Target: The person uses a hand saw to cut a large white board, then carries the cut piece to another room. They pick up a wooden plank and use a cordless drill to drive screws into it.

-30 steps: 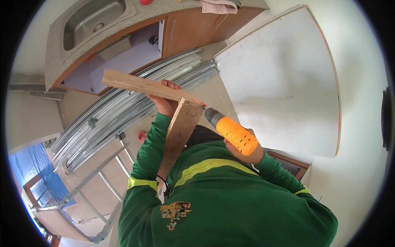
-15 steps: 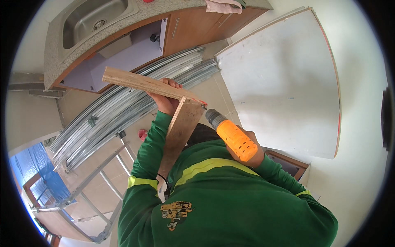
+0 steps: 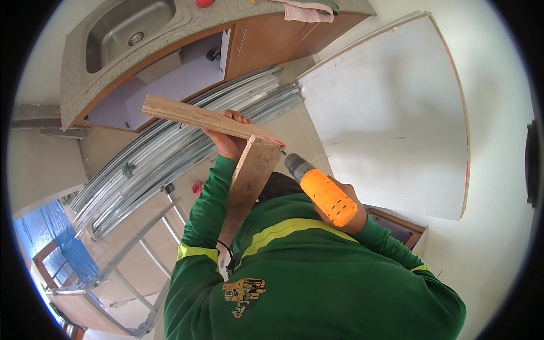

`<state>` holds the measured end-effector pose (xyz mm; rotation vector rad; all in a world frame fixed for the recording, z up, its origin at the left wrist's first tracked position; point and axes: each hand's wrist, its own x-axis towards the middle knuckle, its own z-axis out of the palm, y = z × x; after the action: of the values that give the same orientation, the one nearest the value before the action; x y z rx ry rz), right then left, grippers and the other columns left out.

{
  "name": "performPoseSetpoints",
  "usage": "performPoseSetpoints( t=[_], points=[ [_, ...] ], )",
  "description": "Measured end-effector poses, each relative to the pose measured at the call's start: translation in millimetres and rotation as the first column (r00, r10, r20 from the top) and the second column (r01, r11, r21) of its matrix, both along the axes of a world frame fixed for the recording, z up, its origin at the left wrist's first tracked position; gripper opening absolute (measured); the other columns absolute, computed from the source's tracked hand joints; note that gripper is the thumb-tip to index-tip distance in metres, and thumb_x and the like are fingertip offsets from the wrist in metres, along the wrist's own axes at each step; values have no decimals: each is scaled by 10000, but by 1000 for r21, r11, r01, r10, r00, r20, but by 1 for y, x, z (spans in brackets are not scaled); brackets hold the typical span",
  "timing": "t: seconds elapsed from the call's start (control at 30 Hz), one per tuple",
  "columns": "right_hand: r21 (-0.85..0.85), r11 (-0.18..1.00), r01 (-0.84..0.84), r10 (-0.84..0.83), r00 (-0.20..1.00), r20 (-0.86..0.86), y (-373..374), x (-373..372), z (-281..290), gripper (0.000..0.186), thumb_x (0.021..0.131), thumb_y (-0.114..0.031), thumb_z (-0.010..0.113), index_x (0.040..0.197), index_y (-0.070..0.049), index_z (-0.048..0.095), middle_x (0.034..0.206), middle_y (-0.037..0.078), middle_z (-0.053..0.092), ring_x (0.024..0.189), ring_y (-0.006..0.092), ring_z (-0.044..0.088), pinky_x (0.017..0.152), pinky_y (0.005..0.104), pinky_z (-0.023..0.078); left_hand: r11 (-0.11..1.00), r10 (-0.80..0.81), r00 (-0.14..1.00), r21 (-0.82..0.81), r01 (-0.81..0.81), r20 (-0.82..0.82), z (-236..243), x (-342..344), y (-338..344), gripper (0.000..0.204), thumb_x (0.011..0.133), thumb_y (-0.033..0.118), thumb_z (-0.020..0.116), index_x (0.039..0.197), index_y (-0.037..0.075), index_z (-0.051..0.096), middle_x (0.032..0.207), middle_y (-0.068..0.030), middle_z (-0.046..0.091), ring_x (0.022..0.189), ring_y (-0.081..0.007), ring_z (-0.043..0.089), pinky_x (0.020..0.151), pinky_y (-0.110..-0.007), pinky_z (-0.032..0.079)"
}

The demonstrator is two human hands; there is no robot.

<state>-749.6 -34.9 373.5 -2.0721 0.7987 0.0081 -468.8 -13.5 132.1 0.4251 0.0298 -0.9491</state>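
Observation:
My left hand (image 3: 228,144) is closed around a wooden board (image 3: 192,116) where it meets a second plank (image 3: 252,170). The two pieces join at an angle, and the second plank slants down toward my chest. My right hand (image 3: 352,209) grips an orange cordless drill (image 3: 324,192) with a dark grey chuck; its handle is mostly hidden. The drill points up and left, its bit close to the corner where the boards meet. Whether the tip touches the wood I cannot tell. Reddish marks show along that corner.
Long metal profiles (image 3: 147,150) lie on the floor beyond my left arm, beside a cabinet with a steel sink (image 3: 127,37). A metal ladder (image 3: 133,241) stands at lower left. A large pale board (image 3: 396,124) leans against the right wall. A pink round object (image 3: 197,187) sits on the floor.
The drill has shifted very slightly right and down, with my right hand still around it. My left hand and the boards have barely moved.

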Motion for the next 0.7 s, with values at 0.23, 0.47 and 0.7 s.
performPoseSetpoints(
  t=[0.23, 0.47, 0.7],
  points=[
    [-57, 998, -11, 10, 1000, -8, -2, -3, -3, 325, 862, -154, 796, 1104, -36, 614, 888, 170, 703, 803, 452, 710, 693, 463, 568, 1000, 3, 1000, -1, -3, -14, 2, -1, -3, 914, 679, 1050, 593, 934, 174, 543, 876, 5, 549, 831, -191, 537, 878, -417, 474],
    [-73, 997, -23, 18, 998, -60, -5, -4, 2, 328, 860, -164, 799, 1094, -34, 610, 911, 177, 700, 804, 462, 703, 685, 480, 565, 1000, -30, 999, 4, 30, -38, -6, 2, -4, 973, 646, 1079, 564, 968, 161, 555, 909, -14, 583, 858, -214, 583, 907, -447, 510],
    [-97, 994, -46, 41, 998, -54, -4, -4, 6, 356, 855, -180, 809, 1115, -31, 617, 943, 169, 687, 799, 463, 697, 681, 501, 561, 999, -48, 997, -7, 48, -54, -7, 1, -5, 967, 649, 1078, 563, 960, 163, 556, 906, -10, 585, 857, -213, 585, 914, -450, 510]
  ],
)
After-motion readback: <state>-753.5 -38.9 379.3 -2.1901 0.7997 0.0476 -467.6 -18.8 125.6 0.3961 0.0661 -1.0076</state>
